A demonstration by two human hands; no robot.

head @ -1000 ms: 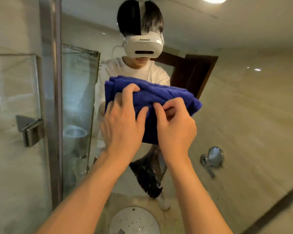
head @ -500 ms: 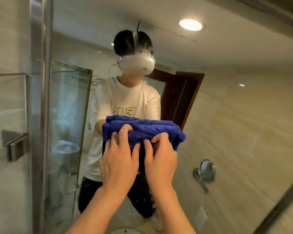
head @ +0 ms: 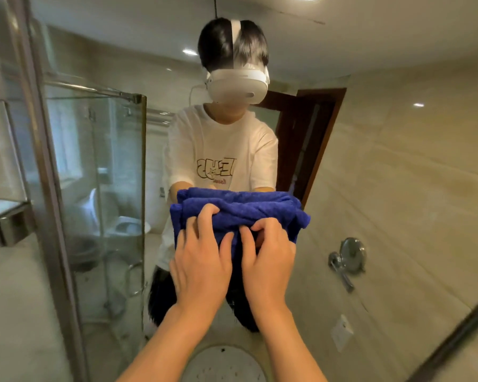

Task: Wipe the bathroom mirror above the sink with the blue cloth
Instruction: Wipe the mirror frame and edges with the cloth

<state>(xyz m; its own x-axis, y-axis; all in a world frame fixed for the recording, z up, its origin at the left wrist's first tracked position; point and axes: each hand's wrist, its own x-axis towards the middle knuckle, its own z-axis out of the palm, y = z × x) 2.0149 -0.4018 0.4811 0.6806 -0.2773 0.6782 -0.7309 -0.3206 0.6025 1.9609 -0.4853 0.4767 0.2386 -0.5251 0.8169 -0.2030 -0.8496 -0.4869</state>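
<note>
**Wiping stroke in progress, mid-mirror, both hands on cloth**

Step in hand: the bathroom mirror (head: pixel 398 188) is being wiped. The blue cloth (head: pixel 240 213), bunched into a thick folded wad, is pressed against the glass at about the mirror's middle height, directly above the white round basin (head: pixel 224 362) whose rim shows at the bottom edge of the view.

Left hand (head: pixel 200 260): laid on the lower left part of the cloth, fingers spread and curled over its folds, gripping and pressing it to the glass. Right hand (head: pixel 268 257): just beside the left, on the cloth's lower right part, fingers bent and pinching a fold. The two hands are near each other but appear apart, with a strip of cloth between them.

Surroundings relative to the cloth: the mirror's metal edge strip (head: pixel 47 188) runs well to its left; reflected in the glass are a shower enclosure (head: pixel 113 188) to the left and a round wall-mounted shaving mirror (head: pixel 352 255) to the lower right. The wearer's reflection stands directly behind the cloth.

Judgement: the task is under way, not finished; large areas of glass to the left, right and above the cloth could not be confirmed as wiped. No streaks or marks can be made out on the glass. The next move calls for firm, even pressure from both hands while sweeping the wad across the uncovered glass, keeping the folds from slipping loose.
</note>
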